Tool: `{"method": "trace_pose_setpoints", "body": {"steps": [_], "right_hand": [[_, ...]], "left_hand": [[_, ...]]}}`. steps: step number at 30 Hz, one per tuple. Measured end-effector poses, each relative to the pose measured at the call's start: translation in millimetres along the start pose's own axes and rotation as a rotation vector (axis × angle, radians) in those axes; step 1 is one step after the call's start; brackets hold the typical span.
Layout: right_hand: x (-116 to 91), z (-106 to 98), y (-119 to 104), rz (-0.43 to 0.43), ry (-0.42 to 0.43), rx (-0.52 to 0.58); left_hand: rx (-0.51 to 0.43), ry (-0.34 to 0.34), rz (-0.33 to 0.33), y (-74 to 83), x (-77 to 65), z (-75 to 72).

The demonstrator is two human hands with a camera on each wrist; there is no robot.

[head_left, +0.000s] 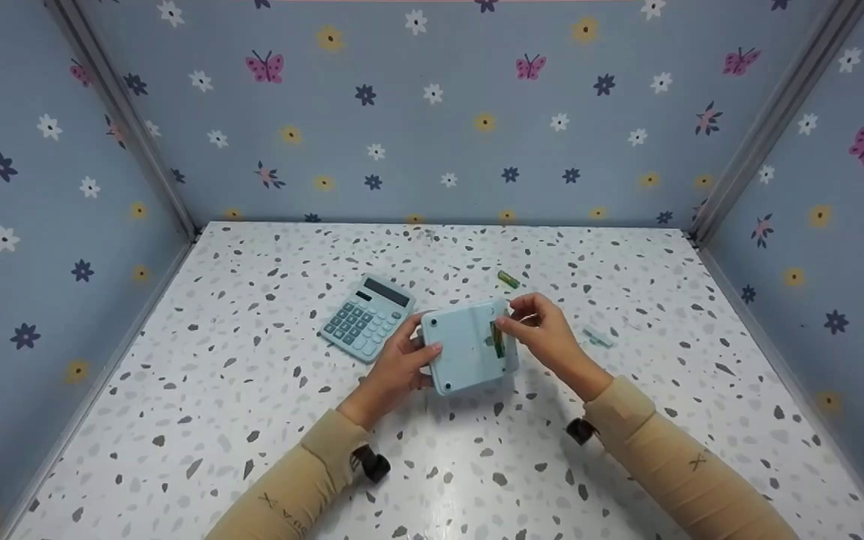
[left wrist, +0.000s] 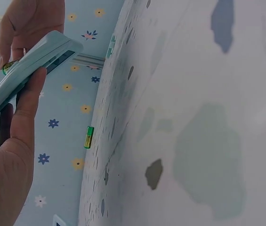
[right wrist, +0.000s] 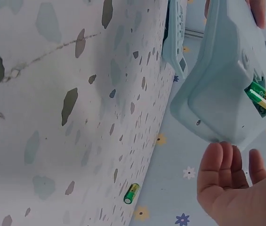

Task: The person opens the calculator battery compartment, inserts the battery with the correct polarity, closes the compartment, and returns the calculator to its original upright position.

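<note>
Here's the upturned calculator, held above the counter, underside to the head camera, screen end toward the right grip, long axis running roughly left to right. Crosswise near that end lies a battery, tilted in its compartment, one end jutting out. Open counter on the near side; a second calculator sits face-up just left, a loose battery beyond, a small battery cover off to the right. And the left grip pinches the case, thumb on the underside; the right presses its thumb to the tilted battery, fingers loosely spread along the case's edge.
</note>
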State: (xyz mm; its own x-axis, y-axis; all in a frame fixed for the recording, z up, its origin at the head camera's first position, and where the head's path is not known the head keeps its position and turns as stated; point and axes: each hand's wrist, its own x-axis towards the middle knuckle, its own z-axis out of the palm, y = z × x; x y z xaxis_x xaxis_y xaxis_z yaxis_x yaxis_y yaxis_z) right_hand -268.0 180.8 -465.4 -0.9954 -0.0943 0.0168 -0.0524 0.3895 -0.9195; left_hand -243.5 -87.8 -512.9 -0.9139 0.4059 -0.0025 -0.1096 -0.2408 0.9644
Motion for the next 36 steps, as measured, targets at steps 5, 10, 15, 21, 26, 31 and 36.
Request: {"method": "trace_pose_setpoints", "body": {"steps": [5,10,15,21,26,31,36], "right_hand": [[1.9,-0.8,-1.9,0.116,-0.051,-0.012],[2.2,-1.7,-1.0,0.184,-0.129,0.013],[3.0,-2.5,-1.3,0.238,-0.165,0.060],[2.6,-4.1,-2.1,0.276,-0.183,0.088],[2.2,-3.1,-0.4,0.286,-0.198,0.125],[1.0,-2.5,1.1,0.300,-0.193,0.142],[0.3,-2.1,2.1,0.301,-0.183,0.154]], "left_hand": [[-0.010,0.001,0.003,0.3,0.6,-0.9],[-0.018,0.002,0.002,0.3,1.8,-0.7],[-0.010,0.007,-0.004,-0.1,2.9,-0.4],[-0.015,0.017,-0.006,-0.8,3.5,-0.4],[-0.025,0.012,0.006,-0.3,3.2,0.8],[-0.009,-0.003,0.007,0.8,2.2,1.1],[0.009,-0.009,0.009,0.1,2.4,1.2]]}}
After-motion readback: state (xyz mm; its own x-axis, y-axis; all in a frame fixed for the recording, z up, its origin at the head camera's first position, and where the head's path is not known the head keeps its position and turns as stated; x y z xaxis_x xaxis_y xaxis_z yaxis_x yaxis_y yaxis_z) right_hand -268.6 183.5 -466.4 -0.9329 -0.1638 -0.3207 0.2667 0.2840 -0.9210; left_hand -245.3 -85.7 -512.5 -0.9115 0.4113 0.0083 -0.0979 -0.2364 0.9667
